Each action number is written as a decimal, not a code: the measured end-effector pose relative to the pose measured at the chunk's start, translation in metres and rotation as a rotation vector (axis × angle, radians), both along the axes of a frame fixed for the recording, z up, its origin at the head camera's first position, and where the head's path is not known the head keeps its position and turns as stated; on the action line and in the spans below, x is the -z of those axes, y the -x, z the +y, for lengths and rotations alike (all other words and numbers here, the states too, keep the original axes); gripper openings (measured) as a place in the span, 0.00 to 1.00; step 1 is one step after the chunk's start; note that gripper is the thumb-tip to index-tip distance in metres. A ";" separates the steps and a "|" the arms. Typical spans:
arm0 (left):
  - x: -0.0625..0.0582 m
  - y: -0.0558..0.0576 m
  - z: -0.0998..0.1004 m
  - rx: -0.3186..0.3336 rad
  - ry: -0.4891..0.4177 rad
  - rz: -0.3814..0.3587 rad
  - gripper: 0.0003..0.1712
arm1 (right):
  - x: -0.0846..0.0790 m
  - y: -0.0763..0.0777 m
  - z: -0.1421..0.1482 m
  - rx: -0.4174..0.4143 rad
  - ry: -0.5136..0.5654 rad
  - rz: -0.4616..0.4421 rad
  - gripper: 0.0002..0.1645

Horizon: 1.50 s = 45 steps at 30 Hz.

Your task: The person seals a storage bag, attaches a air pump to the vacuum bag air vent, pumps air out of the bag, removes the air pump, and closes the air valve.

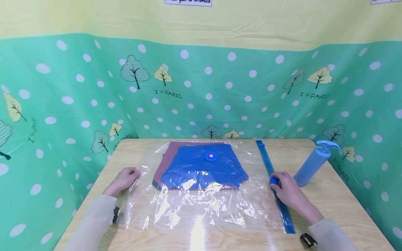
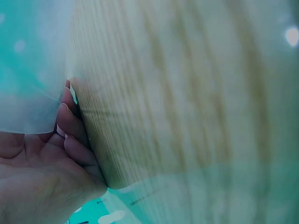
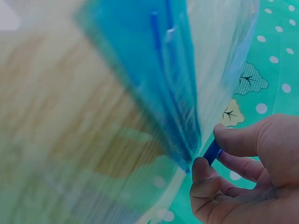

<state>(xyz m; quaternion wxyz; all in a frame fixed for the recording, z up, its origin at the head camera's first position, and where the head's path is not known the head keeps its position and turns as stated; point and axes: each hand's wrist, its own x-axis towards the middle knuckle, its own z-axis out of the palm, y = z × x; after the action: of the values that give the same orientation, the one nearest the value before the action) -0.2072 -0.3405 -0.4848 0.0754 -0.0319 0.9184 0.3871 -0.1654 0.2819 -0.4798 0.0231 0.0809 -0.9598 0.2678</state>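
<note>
A clear vacuum storage bag lies flat on the wooden table. Inside it are a blue folded garment and a mauve one beneath, with a round blue valve above them. My left hand holds the bag's left edge, fingers curled; in the left wrist view, film hides part of that hand. On the right, my right hand pinches a small blue zip slider between thumb and fingers, partway along the blue zip strip.
A blue hand pump with a T-shaped handle stands tilted in the head view, just beyond my right hand. Green and yellow printed fabric hangs behind the table and along both sides.
</note>
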 end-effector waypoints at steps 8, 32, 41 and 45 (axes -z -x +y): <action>0.000 -0.001 -0.002 0.003 0.007 -0.002 0.17 | -0.003 -0.005 0.007 0.008 0.005 0.007 0.22; 0.002 0.001 -0.004 0.038 -0.018 -0.014 0.17 | 0.008 -0.029 0.043 0.042 -0.031 0.005 0.21; -0.003 0.006 -0.002 0.046 -0.009 -0.053 0.18 | 0.008 -0.031 0.050 0.054 -0.066 -0.032 0.22; -0.005 0.008 -0.002 0.038 0.019 -0.081 0.18 | 0.007 -0.030 0.052 0.056 -0.075 -0.048 0.21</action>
<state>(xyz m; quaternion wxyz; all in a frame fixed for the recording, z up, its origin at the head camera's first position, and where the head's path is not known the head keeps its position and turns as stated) -0.2155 -0.3428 -0.4798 0.1194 -0.0309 0.9187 0.3751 -0.1349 0.3339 -0.4863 0.0044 0.0483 -0.9713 0.2327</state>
